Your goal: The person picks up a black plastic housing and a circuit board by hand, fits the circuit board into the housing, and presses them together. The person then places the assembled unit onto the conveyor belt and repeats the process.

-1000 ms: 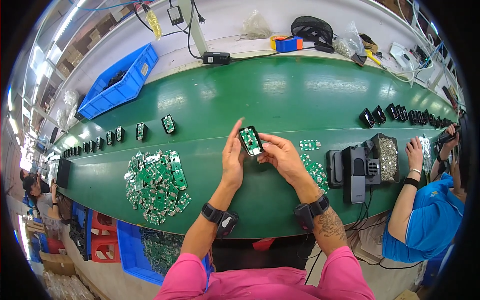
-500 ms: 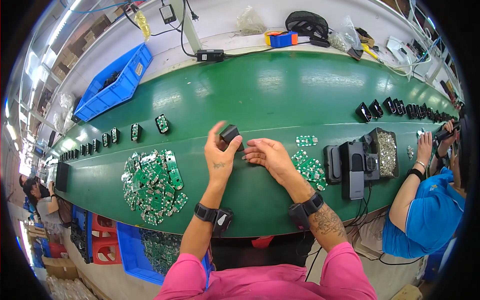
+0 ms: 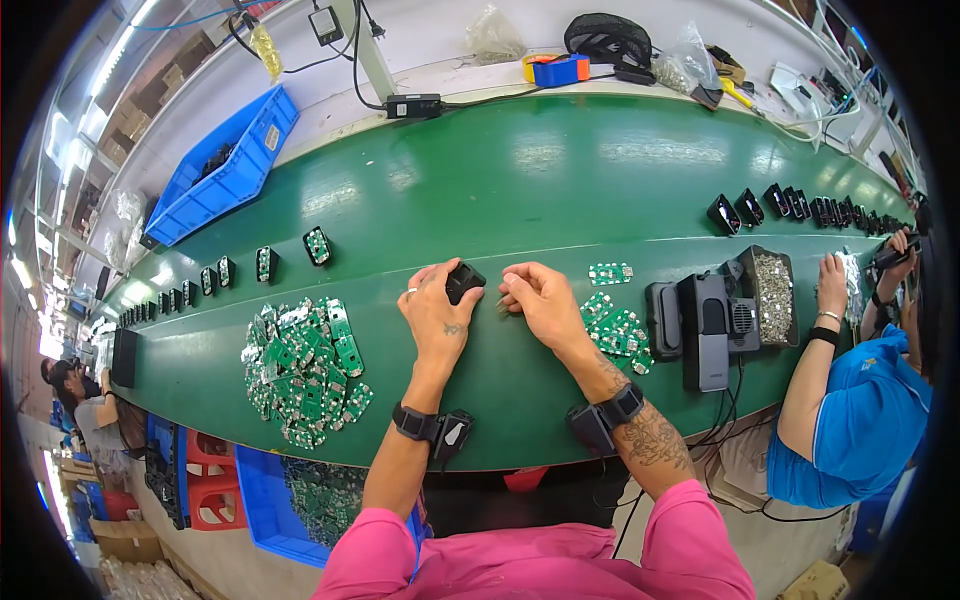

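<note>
My left hand point(image 3: 434, 318) is wrapped round a small black plastic housing point(image 3: 463, 281) just above the green bench, its hollow side partly showing. Just to the right, my right hand point(image 3: 545, 308) has its fingers drawn together near the housing but apart from it. Something tiny may be between those fingertips; it is too small to make out. A loose pile of green circuit boards point(image 3: 300, 375) lies left of my hands. On the right a smaller heap of circuit boards point(image 3: 618, 335) lies below a single board point(image 3: 610, 273).
Housings with boards inside point(image 3: 318, 246) line up toward the far left, black housings point(image 3: 724, 214) toward the right. A black tray of small metal parts point(image 3: 790, 335) stands behind a dark grey device point(image 3: 704, 340). A blue crate point(image 3: 225, 175) sits at back left; a co-worker point(image 3: 850, 420) works at right.
My left hand has turned the housing and lowered it slightly, its fingers now round the far side. My right hand has closed its fingers more. The co-worker's hand at right has shifted.
</note>
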`<state>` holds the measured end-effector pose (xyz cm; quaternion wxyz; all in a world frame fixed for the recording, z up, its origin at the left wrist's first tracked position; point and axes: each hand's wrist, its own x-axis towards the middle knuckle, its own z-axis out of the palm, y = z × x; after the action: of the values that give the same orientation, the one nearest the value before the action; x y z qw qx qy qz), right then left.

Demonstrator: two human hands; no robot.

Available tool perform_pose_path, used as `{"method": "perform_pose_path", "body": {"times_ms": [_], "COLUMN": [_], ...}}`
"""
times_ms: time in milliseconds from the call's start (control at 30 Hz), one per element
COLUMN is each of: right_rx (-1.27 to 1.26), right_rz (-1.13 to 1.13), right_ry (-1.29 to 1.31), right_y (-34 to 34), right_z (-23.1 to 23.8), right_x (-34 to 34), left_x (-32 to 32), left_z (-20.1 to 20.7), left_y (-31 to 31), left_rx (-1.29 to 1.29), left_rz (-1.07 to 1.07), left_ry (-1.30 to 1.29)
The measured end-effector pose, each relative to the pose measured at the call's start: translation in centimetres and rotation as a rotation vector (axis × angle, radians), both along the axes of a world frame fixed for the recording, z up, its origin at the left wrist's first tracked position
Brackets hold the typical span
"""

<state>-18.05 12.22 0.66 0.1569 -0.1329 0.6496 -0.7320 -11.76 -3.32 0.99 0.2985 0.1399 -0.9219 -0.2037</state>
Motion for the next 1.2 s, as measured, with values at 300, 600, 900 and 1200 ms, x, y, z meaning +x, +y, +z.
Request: {"method": "perform_pose_path", "body": {"times_ms": [300,600,900,1200], "right_rx": [0.063,0.012,0.04,0.042], "right_rz": [0.054,0.075,0.103,0.154], "right_ry": [0.067,0.006,0.004,0.127], "right_y": [0.5,0.4,0.4,0.3], "right_z": [-0.1,0.1,0.2,0.8], "right_x": [0.0,-0.2,-0.2,0.5], "left_x": [0.1,0.3,0.6,1.0], "left_z": [-0.3,0.8,0.2,-0.2], "left_y": [0.8,-1.5,-2.7,-1.8], "left_rx": [0.051,1.026,1.419,1.891], "left_rz": [-0.002,-0.325,-0.3,-0.424], "left_ry": [0.024,0.322,0.419,0.253]}}
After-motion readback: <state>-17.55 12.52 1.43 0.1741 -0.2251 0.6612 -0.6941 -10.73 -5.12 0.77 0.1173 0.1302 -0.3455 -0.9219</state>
